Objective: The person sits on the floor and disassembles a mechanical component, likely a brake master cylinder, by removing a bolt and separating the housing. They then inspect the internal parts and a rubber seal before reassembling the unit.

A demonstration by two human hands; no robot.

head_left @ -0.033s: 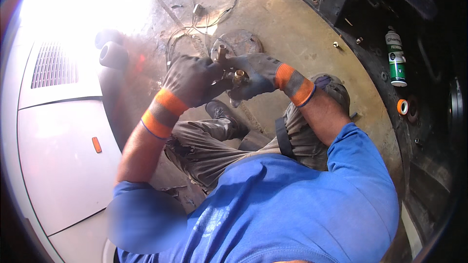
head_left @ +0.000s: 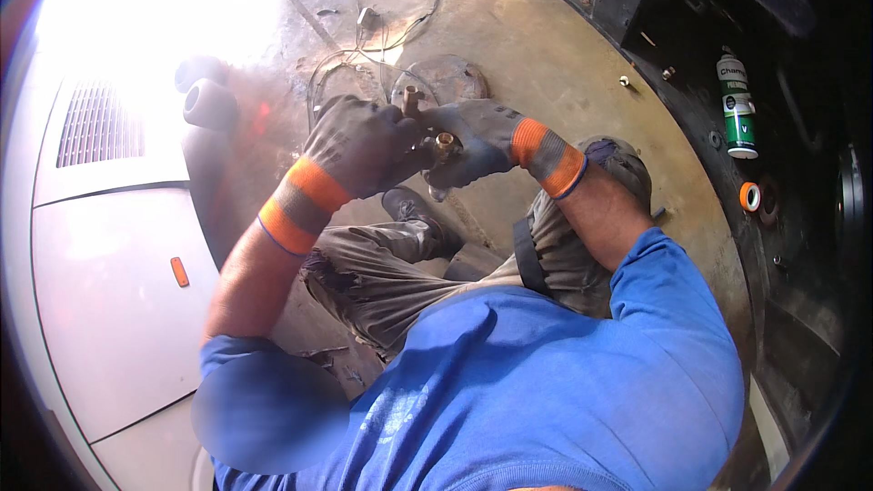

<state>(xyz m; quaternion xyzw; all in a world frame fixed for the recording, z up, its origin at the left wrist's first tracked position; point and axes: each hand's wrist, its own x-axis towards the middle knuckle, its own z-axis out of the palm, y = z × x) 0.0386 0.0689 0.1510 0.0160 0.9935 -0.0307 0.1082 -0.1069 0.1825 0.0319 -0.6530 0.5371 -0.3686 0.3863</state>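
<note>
A metal valve-like fitting (head_left: 444,142) with brass-coloured round ports is held up between my hands, above my crossed legs. One open port faces upward, and another stub rises between my hands at their far side. My right hand (head_left: 477,138), in a grey glove with an orange-striped cuff, is closed round the fitting from the right. From the left, my left hand (head_left: 364,147), gloved alike, is closed with its fingertips against the fitting's side. Fingers and palms hide much of its body. A rounded, paler end shows below my right hand.
A round metal cover (head_left: 459,80) and cables (head_left: 364,53) are on the floor beyond my hands. At right, a dark surface holds a green-and-white spray can (head_left: 738,114), an orange tape roll (head_left: 749,196) and small metal fittings (head_left: 668,73). A white vehicle panel (head_left: 118,291) stands at left.
My left hand and forearm have shifted slightly to the left, the elbow a little outward. My right hand keeps its hold on the fitting.
</note>
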